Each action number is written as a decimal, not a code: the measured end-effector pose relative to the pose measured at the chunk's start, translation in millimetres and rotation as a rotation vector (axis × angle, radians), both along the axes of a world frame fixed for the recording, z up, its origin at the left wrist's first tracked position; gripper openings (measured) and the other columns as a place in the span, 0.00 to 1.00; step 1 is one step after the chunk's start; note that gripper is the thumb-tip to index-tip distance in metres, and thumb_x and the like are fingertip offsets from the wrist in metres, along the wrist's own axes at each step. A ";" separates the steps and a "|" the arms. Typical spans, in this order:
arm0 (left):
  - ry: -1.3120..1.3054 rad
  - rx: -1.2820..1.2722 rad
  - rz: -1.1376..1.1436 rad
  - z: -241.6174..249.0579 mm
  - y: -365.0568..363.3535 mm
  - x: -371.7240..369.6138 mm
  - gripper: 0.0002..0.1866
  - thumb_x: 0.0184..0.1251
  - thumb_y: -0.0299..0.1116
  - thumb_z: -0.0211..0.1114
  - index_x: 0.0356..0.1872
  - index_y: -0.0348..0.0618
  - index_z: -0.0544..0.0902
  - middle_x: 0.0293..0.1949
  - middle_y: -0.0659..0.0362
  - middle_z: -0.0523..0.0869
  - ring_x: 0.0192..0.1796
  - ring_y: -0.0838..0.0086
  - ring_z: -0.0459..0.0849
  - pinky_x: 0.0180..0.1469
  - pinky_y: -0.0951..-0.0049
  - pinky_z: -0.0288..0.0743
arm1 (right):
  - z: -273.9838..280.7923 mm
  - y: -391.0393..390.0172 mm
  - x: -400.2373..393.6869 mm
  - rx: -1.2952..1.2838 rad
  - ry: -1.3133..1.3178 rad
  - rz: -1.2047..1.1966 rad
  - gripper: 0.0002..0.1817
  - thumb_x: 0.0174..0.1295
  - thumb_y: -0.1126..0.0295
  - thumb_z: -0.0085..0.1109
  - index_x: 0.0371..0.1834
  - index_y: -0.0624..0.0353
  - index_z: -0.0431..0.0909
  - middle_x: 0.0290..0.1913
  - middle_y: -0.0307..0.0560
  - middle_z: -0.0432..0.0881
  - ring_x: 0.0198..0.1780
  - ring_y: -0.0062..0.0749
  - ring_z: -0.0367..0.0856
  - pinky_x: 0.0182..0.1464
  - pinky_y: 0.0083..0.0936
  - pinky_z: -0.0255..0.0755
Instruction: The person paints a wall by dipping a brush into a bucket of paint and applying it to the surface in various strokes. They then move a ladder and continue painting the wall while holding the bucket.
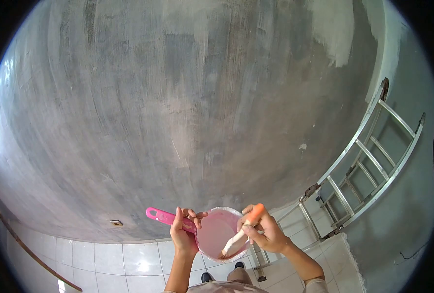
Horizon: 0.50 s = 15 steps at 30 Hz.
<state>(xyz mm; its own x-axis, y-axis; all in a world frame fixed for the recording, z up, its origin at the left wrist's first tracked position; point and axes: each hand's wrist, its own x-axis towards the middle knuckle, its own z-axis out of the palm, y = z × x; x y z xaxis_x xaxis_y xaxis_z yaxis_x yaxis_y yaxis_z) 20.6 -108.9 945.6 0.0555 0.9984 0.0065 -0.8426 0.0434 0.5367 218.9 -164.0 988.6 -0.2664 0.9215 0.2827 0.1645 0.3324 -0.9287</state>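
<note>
Pink long-handled pot sits in the left hand, fingers closed round the handle by the rim; right hand grips an orange-and-white brush, tip inside the pot, patchy grey wall ahead.

– Can you read any words, labels or brand names here?
– No, I can't make out a single one
– What about numbers or signs?
– None of those either; no lettering, figure or sign is readable anywhere in view
</note>
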 end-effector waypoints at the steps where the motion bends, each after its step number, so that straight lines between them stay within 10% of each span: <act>1: 0.003 -0.012 0.007 -0.5 -1.8 -1.9 0.21 0.71 0.47 0.45 0.26 0.44 0.75 0.13 0.56 0.74 0.34 0.62 0.82 0.45 0.66 0.71 | -3.8 0.4 0.4 0.004 0.037 -0.007 0.16 0.64 0.69 0.52 0.51 0.64 0.62 0.37 0.43 0.77 0.36 0.20 0.77 0.36 0.17 0.73; 8: 0.048 0.058 0.012 -4.5 -10.9 -10.9 0.21 0.72 0.47 0.43 0.27 0.42 0.75 0.15 0.56 0.75 0.36 0.62 0.82 0.48 0.63 0.69 | 2.5 1.4 5.9 -0.062 -0.088 0.077 0.12 0.56 0.69 0.61 0.19 0.62 0.78 0.25 0.38 0.78 0.27 0.18 0.72 0.30 0.18 0.63; 15: 0.067 0.099 0.096 -2.5 -18.0 -19.2 0.21 0.72 0.46 0.43 0.27 0.41 0.75 0.15 0.55 0.76 0.34 0.64 0.82 0.44 0.66 0.69 | 32.1 -17.2 8.1 -0.226 -0.386 0.056 0.08 0.56 0.68 0.58 0.31 0.60 0.81 0.24 0.41 0.80 0.27 0.19 0.76 0.29 0.20 0.66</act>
